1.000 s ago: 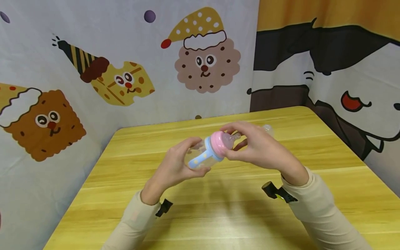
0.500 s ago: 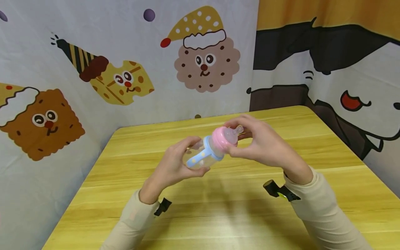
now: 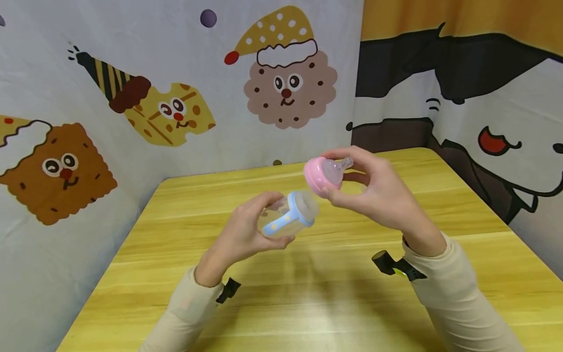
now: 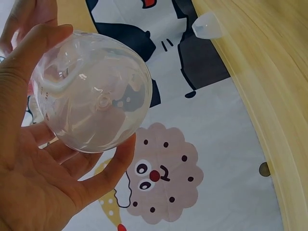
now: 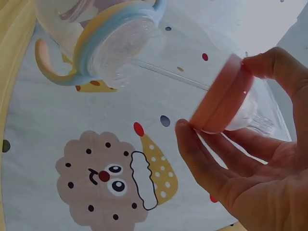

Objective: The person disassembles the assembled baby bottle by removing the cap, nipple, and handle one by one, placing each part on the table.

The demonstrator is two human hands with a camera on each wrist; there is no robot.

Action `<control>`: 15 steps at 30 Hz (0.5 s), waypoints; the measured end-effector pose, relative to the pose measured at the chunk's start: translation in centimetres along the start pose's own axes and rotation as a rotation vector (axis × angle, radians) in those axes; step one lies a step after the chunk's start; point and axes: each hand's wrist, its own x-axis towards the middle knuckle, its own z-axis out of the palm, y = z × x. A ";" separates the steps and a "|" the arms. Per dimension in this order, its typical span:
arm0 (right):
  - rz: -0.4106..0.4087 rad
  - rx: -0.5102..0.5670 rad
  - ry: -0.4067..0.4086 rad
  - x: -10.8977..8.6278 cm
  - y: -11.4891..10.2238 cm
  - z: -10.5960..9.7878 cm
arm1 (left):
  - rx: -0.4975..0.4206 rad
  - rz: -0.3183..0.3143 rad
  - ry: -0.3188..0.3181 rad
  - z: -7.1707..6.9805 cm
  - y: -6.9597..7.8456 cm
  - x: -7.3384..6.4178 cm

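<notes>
My left hand [image 3: 237, 234] holds a clear baby bottle [image 3: 292, 217] around its body, tilted with its mouth up to the right. A pale blue collar with spotted handles [image 5: 79, 53] rings the bottle's neck. My right hand [image 3: 378, 190] pinches the pink screw ring [image 3: 315, 177] between thumb and fingers, with a clear nipple [image 3: 338, 168] on it. Ring and bottle are apart. In the right wrist view a thin clear straw [image 5: 168, 75] runs from the ring to the bottle's open mouth. The bottle's round base [image 4: 103, 101] faces the left wrist camera.
A yellow wood-grain table [image 3: 281, 298] lies below both hands. A small clear cap [image 4: 207, 25] stands on it in the left wrist view, hidden behind my right hand in the head view. Cloth with printed cartoon figures [image 3: 290, 88] hangs behind.
My right hand has lifted the pink ring and nipple up and right, off the bottle, uncovering its mouth. The left hand has kept the bottle almost still.
</notes>
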 end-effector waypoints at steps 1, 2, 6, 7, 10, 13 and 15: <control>-0.004 0.003 0.013 0.0 -0.1 -0.1 | 0.003 0.000 -0.001 0.0 0.0 0.0; -0.007 0.003 0.026 -0.1 -0.1 -0.1 | 0.007 -0.001 -0.002 0.0 0.0 0.0; -0.031 -0.017 0.053 -0.1 -0.4 -0.4 | 0.018 -0.009 -0.009 -0.1 0.0 0.0; -0.035 -0.021 0.059 -0.2 -0.4 -0.4 | 0.021 -0.011 -0.011 -0.1 0.0 -0.1; -0.054 -0.012 0.089 -0.2 -0.4 -0.5 | 0.027 -0.017 -0.019 -0.1 0.0 -0.1; -0.101 0.011 0.128 -0.1 -0.3 -0.6 | 0.031 -0.022 -0.021 -0.1 -0.1 0.0; -0.133 0.029 0.156 0.1 -0.3 -0.6 | 0.030 -0.024 -0.020 -0.1 -0.2 0.0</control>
